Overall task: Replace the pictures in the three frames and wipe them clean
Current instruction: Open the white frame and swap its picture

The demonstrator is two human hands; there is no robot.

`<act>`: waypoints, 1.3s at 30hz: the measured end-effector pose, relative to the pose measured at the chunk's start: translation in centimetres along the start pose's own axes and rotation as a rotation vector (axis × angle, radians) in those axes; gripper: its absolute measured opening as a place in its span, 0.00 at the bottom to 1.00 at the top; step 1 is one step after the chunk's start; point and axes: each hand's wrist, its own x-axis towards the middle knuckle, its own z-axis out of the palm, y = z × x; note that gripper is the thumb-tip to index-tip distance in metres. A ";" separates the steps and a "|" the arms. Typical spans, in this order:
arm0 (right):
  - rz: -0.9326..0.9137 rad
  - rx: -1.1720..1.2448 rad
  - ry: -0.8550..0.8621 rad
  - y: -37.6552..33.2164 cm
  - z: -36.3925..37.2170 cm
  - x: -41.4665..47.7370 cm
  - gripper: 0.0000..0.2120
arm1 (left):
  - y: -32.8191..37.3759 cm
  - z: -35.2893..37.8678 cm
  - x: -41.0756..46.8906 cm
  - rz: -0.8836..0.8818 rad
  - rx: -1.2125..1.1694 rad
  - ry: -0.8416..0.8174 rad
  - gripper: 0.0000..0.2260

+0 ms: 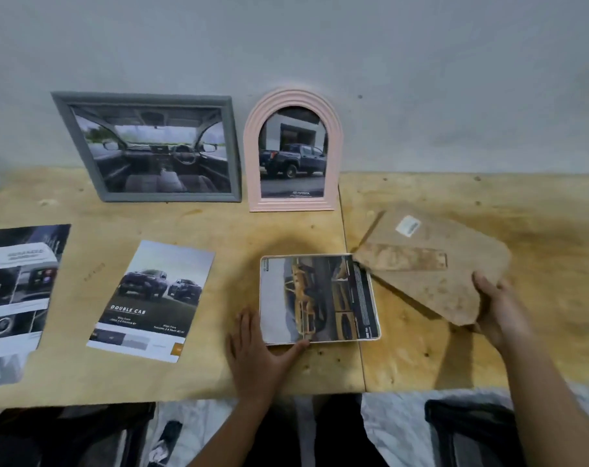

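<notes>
A white-rimmed frame [320, 298] lies flat on the wooden table [219, 230] with a picture of a yellow truck lying in it. My left hand [259, 352] rests at its lower left corner, the thumb touching the frame's front edge. My right hand [498, 315] grips the brown backing board [434, 264] by its near corner, lifted and tilted just right of the frame. A grey frame [151, 146] with a car-interior picture and a pink arched frame [293, 153] with a blue truck picture lean against the wall.
A loose "Double Cab" brochure page [151, 301] lies left of the white frame. Another printed page [17, 298] lies at the far left edge. The table's front edge runs just before my forearms, with my lap below it.
</notes>
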 end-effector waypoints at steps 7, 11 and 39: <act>0.019 0.761 0.336 4.4 -6.0 0.4 0.17 | 0.3 0.1 -0.1 0.015 0.077 0.018 0.55; 0.085 0.770 0.481 4.1 -6.2 1.9 0.15 | 0.4 0.1 0.0 0.024 0.087 0.037 0.55; -0.729 -1.284 -0.473 8.4 11.0 0.3 0.44 | 1.6 -1.3 -0.2 -0.068 0.066 -0.204 0.50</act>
